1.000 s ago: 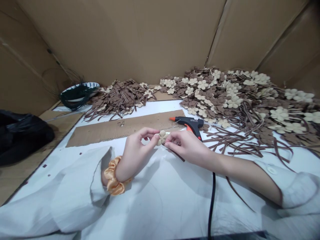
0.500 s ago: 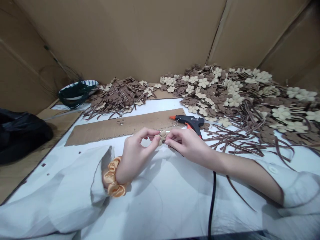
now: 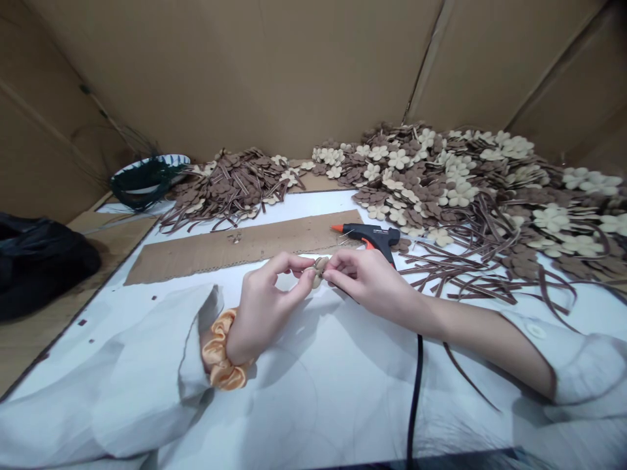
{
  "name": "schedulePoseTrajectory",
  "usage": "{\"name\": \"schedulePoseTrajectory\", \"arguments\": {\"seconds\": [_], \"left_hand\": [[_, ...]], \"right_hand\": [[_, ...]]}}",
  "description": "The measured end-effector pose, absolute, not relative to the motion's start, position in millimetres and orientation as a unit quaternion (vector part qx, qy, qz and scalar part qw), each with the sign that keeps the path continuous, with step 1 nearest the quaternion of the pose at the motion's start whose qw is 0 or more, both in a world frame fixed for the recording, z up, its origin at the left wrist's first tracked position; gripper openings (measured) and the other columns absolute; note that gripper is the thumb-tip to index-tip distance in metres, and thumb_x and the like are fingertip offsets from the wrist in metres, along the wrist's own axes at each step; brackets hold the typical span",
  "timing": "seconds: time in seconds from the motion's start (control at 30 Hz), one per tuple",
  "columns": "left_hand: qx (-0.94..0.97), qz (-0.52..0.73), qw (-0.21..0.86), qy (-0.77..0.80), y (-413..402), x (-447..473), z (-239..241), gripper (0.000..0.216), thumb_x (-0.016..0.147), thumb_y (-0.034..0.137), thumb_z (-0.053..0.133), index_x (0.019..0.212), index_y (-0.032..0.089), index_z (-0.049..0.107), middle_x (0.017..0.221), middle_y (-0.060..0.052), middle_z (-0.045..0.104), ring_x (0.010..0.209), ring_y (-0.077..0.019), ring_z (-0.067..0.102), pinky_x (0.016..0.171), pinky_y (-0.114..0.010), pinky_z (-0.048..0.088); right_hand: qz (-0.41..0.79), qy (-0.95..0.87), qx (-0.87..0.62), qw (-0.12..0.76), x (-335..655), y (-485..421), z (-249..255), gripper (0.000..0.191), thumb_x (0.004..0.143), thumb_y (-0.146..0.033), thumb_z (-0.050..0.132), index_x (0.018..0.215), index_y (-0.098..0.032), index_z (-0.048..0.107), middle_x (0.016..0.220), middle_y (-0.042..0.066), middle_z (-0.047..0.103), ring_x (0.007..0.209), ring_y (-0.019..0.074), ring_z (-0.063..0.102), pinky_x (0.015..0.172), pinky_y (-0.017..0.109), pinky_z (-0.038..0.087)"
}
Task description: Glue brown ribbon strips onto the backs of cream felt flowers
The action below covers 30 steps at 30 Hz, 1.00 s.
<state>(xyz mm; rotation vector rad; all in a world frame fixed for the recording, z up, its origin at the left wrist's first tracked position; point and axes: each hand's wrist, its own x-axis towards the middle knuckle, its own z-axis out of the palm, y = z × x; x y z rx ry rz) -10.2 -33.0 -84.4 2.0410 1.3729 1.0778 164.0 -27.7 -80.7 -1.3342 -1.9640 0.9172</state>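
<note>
The left hand (image 3: 269,301) and right hand (image 3: 365,281) meet just in front of the cardboard strip, each curled into a tight pinch. Between them, the fingertips hold a small tan felt flower (image 3: 320,271), turned on its edge and partly hidden by the fingers. A thin brown ribbon (image 3: 347,292) runs from under the right hand toward the person's body. An orange satin scrunchie (image 3: 220,350) circles the left wrist, and loose white sleeves (image 3: 137,372) cover both forearms' far ends.

Just beyond the right hand lies a black hot glue gun (image 3: 371,236), its orange nozzle pointing left, with a black cord (image 3: 415,405) trailing toward the near edge of the white-topped desk (image 3: 306,203). The long cardboard strip (image 3: 240,248) lies across the desk's middle, a tiny flower piece (image 3: 235,238) on it.

Along the far edge, heaped piles of brown and cream felt flowers (image 3: 455,186) spread toward the right corner, with tangled brown ribbons (image 3: 470,277) spilling forward. A smaller brown pile (image 3: 230,186) sits left of centre. Past the left far corner, dark green wires (image 3: 144,177) lie on a blue-rimmed white plate (image 3: 171,158). A black plastic bag (image 3: 39,267) rests beyond the left edge, and cardboard panels (image 3: 235,72) rise behind everything.
</note>
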Motion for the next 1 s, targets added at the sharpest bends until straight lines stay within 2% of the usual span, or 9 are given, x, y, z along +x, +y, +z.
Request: {"name": "schedulePoseTrajectory", "arguments": {"seconds": [0.6, 0.83, 1.0], "left_hand": [[0.739, 0.402, 0.231, 0.488, -35.3, -7.8, -84.0, 0.004, 0.077, 0.020, 0.062, 0.080, 0.018, 0.064, 0.079, 0.002, 0.069, 0.072, -0.0111, 0.062, 0.070, -0.020, 0.049], [0.723, 0.403, 0.255, 0.499, -34.6, -7.9, -83.9, 0.006, 0.077, 0.021, 0.062, 0.081, 0.018, 0.064, 0.080, 0.001, 0.070, 0.074, -0.0111, 0.062, 0.071, -0.020, 0.048], [0.704, 0.403, 0.295, 0.505, -34.7, -7.0, -82.4, 0.007, 0.078, 0.023, 0.062, 0.082, 0.018, 0.064, 0.082, 0.001, 0.070, 0.076, -0.0117, 0.062, 0.073, -0.021, 0.049]], "right_hand": [[0.332, -0.730, -0.511, 0.309, 163.3, -28.4, -82.0, 0.013, 0.080, -0.022, 0.053, 0.070, -0.017, 0.060, 0.064, -0.001, 0.065, 0.058, 0.0099, 0.056, 0.054, 0.021, 0.037], [0.351, -0.710, -0.534, 0.296, 163.9, -29.2, -80.6, 0.012, 0.077, -0.027, 0.055, 0.070, -0.018, 0.052, 0.064, 0.001, 0.064, 0.059, 0.0141, 0.060, 0.052, 0.024, 0.040], [0.396, -0.687, -0.523, 0.313, 165.5, -29.7, -79.0, 0.021, 0.076, -0.030, 0.058, 0.091, -0.020, 0.047, 0.063, -0.001, 0.065, 0.060, 0.0155, 0.063, 0.051, 0.024, 0.042]]}}
